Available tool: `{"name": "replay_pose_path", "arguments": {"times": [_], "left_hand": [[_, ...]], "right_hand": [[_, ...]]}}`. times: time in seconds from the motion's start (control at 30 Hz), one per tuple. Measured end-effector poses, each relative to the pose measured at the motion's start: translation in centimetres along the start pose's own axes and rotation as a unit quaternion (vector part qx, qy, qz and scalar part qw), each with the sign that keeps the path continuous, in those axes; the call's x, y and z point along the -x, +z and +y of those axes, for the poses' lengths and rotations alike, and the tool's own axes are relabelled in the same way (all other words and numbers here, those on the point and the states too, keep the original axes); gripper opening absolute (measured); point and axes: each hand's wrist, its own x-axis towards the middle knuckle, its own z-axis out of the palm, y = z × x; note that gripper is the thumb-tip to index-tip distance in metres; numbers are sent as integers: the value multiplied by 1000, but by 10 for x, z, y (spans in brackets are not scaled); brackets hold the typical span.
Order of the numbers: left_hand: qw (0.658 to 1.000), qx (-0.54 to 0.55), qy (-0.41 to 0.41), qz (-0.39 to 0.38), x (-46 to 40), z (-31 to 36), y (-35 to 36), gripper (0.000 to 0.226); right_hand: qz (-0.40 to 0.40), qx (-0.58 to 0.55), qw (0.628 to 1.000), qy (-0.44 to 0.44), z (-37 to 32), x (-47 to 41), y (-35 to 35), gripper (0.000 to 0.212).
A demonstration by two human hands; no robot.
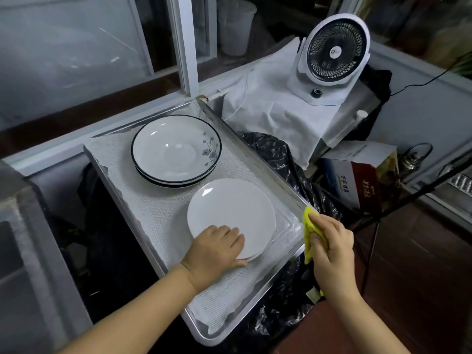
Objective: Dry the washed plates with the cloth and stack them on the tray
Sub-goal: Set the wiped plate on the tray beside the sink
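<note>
A metal tray point(265, 164) lined with a white mesh mat fills the middle of the view. At its far end stands a stack of black-rimmed plates point(176, 150) with a small flower print. Nearer lies a plain white plate point(232, 213) on top of another white plate. My left hand point(217, 250) grips the near left edge of the white plate, fingers on top and thumb under the rim. My right hand point(332, 249) hovers over the tray's right rim, closed around a bunched yellow cloth point(310, 226).
A white table fan point(334, 51) stands on a white cloth-covered box behind the tray. Black plastic sheeting point(278, 154) lies to the tray's right, with a printed carton point(362, 175) and a metal rack beyond. A window frame runs along the left.
</note>
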Motion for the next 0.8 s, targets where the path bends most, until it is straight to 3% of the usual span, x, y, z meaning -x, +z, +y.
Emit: {"name": "replay_pose_path", "arguments": {"times": [0.1,0.33,0.57,0.63,0.7,0.8], "left_hand": [[1000,1,-9,-19,-2,4,4,62],[997,33,-44,-45,5,9,7,58],[982,93,-164,9,23,-1,-15,45],[971,83,-225,21,41,-11,-27,37],[956,66,-286,16,61,-22,-41,34],[931,48,-363,12,89,-32,-59,33]], "right_hand": [[-11,1,1000,-1,2,0,5,39],[-50,-1,997,-50,-11,-16,23,36],[-136,57,981,-123,-54,-63,64,33],[-195,103,968,-124,-61,-73,83,35],[-261,224,931,-125,-57,-69,100,45],[-278,328,890,-151,-46,-49,112,58]]}}
